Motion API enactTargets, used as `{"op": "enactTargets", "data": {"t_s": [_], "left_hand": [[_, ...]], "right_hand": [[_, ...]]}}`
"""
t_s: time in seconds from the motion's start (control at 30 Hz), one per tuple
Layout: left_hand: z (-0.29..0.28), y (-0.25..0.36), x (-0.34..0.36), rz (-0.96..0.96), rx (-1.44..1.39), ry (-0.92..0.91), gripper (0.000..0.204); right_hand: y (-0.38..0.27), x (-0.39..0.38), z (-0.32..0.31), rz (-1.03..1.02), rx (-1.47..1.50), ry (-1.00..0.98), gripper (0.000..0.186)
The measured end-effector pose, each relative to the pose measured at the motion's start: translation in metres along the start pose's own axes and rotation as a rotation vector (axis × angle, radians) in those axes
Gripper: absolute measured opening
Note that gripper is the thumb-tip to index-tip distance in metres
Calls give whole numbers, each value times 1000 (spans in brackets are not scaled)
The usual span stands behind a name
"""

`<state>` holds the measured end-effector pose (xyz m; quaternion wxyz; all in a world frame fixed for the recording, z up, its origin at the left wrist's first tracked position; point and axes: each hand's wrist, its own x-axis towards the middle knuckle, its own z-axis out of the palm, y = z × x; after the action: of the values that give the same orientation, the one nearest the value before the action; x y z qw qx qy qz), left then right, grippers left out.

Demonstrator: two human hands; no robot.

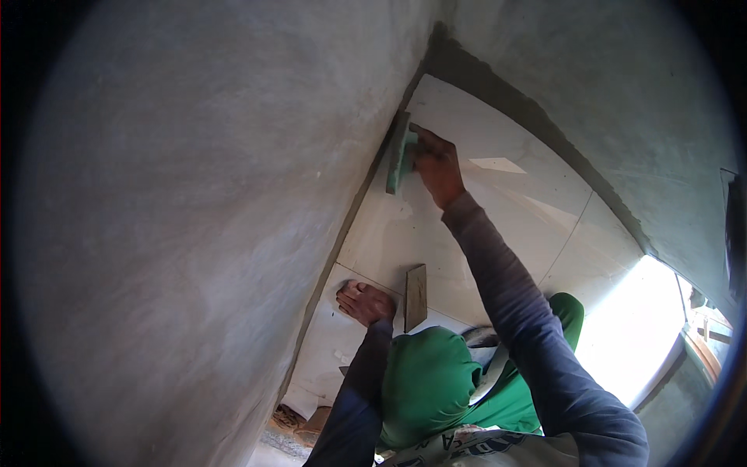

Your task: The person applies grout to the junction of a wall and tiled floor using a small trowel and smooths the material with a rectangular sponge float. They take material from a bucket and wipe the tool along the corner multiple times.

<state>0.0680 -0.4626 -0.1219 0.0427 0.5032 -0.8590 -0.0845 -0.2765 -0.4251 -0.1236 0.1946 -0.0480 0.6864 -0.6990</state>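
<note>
My right hand (440, 165) reaches far forward, wrapped round the handle of a green float (398, 156). The float stands on edge along the dark joint where the left wall meets the floor tiles (459, 241). Nearer to me, my left hand (366, 302) lies on a pale tile close to the same wall, its fingers spread and pointing left; I see no tool in it. Just right of that hand is a thin rectangular brown piece (415, 298), apparently tilted up on edge; its kind is unclear.
Grey plastered walls rise on the left (194, 194) and right (622, 86). A dark mortar strip (498, 89) follows the floor's far edge. My green-clad knee (432, 370) is bent over the tiles. Bright light falls at the right, and rubble (289, 420) lies at the lower left.
</note>
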Motion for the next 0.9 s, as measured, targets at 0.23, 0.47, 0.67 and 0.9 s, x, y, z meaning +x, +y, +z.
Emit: {"op": "enactTargets", "data": {"t_s": [0.23,0.47,0.67,0.9], "left_hand": [[14,-1,-1,-85,25,-78,25],[24,-26,-8,16,118,90,25],[17,-10,-9,59,55,89,22],[43,-52,-11,21,-297,173,27]], "right_hand": [[-58,57,-22,-149,160,125,45],[-48,-80,15,206,-121,-223,38],[-51,-136,-17,601,477,-91,35],[-35,-164,-49,569,544,-178,42]]}}
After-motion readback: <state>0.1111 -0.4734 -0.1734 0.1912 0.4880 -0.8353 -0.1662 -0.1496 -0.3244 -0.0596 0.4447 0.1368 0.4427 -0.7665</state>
